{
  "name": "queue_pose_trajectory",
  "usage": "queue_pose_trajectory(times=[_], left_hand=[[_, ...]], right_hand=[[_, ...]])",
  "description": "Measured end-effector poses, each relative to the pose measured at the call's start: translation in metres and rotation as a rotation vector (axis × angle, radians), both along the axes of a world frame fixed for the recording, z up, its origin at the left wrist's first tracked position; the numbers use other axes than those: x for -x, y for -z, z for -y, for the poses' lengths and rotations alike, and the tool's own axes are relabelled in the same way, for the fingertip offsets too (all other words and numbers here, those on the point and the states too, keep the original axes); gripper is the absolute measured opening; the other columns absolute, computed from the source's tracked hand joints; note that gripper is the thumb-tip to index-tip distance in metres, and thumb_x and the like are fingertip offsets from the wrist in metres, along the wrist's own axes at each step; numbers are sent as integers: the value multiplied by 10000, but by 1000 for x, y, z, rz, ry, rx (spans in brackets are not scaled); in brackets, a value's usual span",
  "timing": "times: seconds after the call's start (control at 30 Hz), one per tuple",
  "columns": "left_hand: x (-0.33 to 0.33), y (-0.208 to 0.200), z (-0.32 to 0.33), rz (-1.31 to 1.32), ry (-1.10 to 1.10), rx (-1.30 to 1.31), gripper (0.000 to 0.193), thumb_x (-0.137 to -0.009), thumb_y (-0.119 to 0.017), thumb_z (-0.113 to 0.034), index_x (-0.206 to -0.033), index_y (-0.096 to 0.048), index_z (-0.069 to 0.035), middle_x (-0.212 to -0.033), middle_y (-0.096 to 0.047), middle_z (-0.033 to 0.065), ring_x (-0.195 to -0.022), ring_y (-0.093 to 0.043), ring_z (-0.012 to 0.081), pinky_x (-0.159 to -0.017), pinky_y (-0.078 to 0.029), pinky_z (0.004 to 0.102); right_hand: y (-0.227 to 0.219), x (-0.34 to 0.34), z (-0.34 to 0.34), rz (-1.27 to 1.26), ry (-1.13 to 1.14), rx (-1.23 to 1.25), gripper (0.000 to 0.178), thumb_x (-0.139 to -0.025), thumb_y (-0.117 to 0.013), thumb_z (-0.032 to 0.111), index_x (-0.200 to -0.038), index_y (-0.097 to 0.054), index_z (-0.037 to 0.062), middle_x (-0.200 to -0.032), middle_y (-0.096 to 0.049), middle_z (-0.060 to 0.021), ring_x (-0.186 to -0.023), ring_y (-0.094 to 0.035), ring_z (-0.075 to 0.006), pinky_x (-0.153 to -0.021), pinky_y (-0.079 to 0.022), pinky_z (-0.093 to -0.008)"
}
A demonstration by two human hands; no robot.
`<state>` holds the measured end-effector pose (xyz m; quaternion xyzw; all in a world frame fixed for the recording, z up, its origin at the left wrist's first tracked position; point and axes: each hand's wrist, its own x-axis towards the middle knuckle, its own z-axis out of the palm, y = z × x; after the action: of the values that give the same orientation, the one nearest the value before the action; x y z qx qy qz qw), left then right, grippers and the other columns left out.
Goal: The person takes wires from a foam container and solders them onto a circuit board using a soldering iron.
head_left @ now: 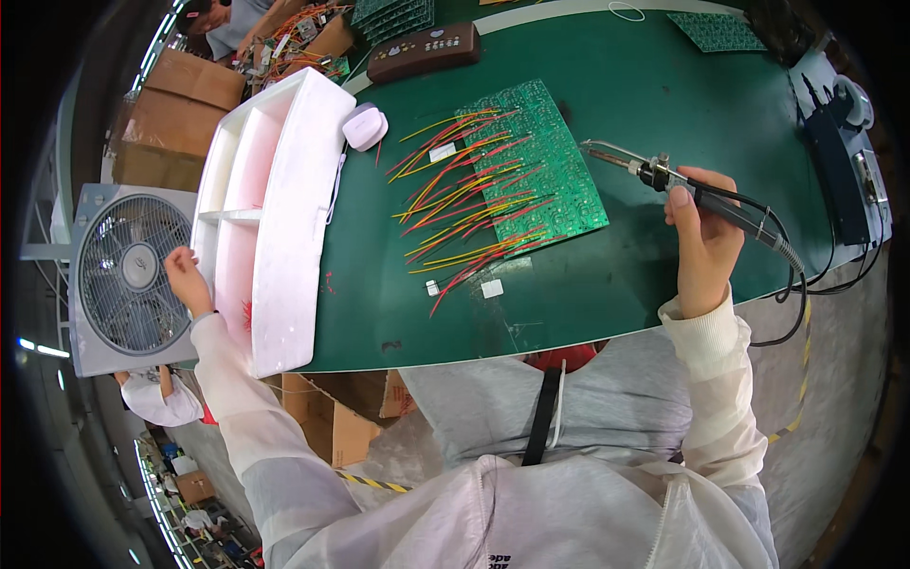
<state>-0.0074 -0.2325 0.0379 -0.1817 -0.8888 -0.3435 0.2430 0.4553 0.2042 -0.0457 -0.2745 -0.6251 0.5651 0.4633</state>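
Note:
My right hand (706,242) is closed round a soldering iron (697,188) with a thin metal feed tube, held over the right of the bench. Its tip points left, close to the edge of a green circuit board panel (540,161). Red and yellow wires (464,204) stick out from the panel's left side in several rows. On the far left, my left hand (190,280) hangs by the outer edge of a white foam box (289,228), fingers curled together; whatever they may hold is too small to make out. Short red wires (247,315) lie in the box's near compartment.
A soldering station (844,161) stands at the right edge, its black cable running to the iron. Behind the panel are a brown case (424,53) and more green boards (716,32). A pale earbud-style case (364,127) sits beside the box. A fan (137,270) stands left; another person works far left.

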Motion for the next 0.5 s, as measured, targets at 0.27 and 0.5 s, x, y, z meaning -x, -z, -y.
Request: queue_pose_trajectory(times=[0.27,0.5], left_hand=[[-310,14,-216,385,475,-170,128,-890,-437,-179,-914,-468,-57,-855,-441,1,-742,-397,64,-686,-336,190],[-354,61,-282,295,782,-38,103,-752,-575,46,-841,-565,-5,-783,-544,74,-642,-522,150,-565,-416,236]], right_hand=[[1,-6,1,13,-12,-12,208,-785,-577,36,-975,-516,-23,-881,-498,-38,-727,-479,-69,-664,-397,-187],[-7,-2,6,-4,-26,75,210,-791,-569,66,-972,-512,-23,-760,-489,-35,-628,-458,-69,-583,-388,-188]])
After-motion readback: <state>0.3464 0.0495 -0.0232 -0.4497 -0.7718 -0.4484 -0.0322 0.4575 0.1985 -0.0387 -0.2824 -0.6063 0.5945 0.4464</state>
